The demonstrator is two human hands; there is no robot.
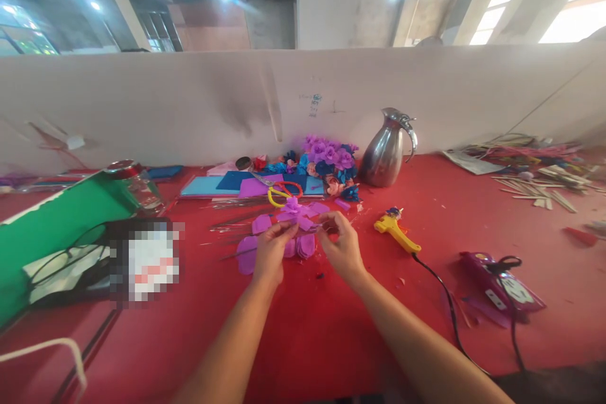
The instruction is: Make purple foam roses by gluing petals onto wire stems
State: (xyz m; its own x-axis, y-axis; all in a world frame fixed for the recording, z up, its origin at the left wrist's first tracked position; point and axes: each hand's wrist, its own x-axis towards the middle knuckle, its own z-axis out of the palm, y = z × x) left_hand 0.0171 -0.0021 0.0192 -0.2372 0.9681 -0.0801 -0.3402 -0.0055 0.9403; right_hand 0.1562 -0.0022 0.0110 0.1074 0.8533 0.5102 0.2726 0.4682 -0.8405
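Observation:
My left hand [274, 250] pinches a small purple paper piece [304, 223] between thumb and fingers. Facing it, my right hand [341, 245] has its thumb and fingertips pressed together at the right end of the same piece. Just above my left fingertips is a purple paper flower [292, 205]. Purple petal cut-outs [247, 255] lie on the red table around and behind my hands. Thin wires [231, 222] are spread to the left. Scissors with yellow and red handles [278, 194] rest behind the flower.
Finished paper flowers [329, 154] are heaped beside a metal jug [386, 151] at the back. A yellow glue gun [396, 231] with a black cord lies right, near a power strip [502, 287]. A glass jar [137, 186] and green board [61, 233] stand left; sticks [534, 192] lie far right.

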